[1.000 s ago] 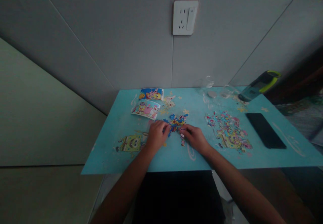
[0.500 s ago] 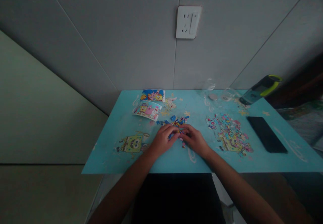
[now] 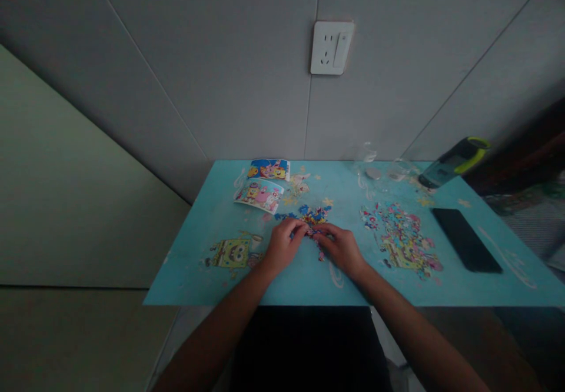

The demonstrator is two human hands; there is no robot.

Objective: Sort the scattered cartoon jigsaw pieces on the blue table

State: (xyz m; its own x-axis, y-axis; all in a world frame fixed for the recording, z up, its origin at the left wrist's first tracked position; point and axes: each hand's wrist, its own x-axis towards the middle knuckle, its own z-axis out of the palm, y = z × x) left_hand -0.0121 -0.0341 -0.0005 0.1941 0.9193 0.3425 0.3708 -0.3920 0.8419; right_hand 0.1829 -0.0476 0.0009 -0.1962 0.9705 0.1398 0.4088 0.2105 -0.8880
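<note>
My left hand (image 3: pixel 285 243) rests at the near edge of a small heap of jigsaw puzzle pieces (image 3: pixel 314 214), mostly blue and yellow. Its thumb and forefinger pinch together on a puzzle piece too small to make out well. Close beside it, my right hand (image 3: pixel 339 246) bends its fingers over the same pieces, fingertips almost meeting the left ones. What lies under the right fingers is partly hidden. A few pinkish pieces (image 3: pixel 321 255) show just below the right fingers. Two printed picture cards, one pink and light blue (image 3: pixel 259 195) and one darker blue (image 3: pixel 269 169), lie behind my left hand.
A wide spread of mixed puzzle pieces (image 3: pixel 404 236) covers the table's right part. Beside it lies a black phone-like slab (image 3: pixel 467 240). Clear plastic containers (image 3: pixel 398 170), a grey disc (image 3: pixel 373 173) and a tilted bottle (image 3: pixel 454 162) stand at the back of the blue table (image 3: pixel 185 274).
My left thumb and forefinger have shifted slightly and closed more tightly by the pieces. My right hand stays almost in place. The whole view has tipped up a little.
</note>
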